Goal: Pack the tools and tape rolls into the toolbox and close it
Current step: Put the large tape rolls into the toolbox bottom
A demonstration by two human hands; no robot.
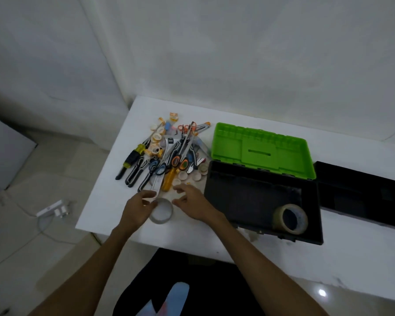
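In the toolbox, lid open: one tape roll only, at the near right corner. On the tabletop, the tool pile and small rolls lie untouched, left of the box. Left hand grips a clear roll at the near edge; right hand hovers beside it, fingers relaxed, holding nothing. Judgement: packing barely begun; nearly everything, and the closing, remains.

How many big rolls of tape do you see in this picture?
2. One brown tape roll lies inside the open toolbox; one clear tape roll is on the table at the left hand. The tool pile may hide more.
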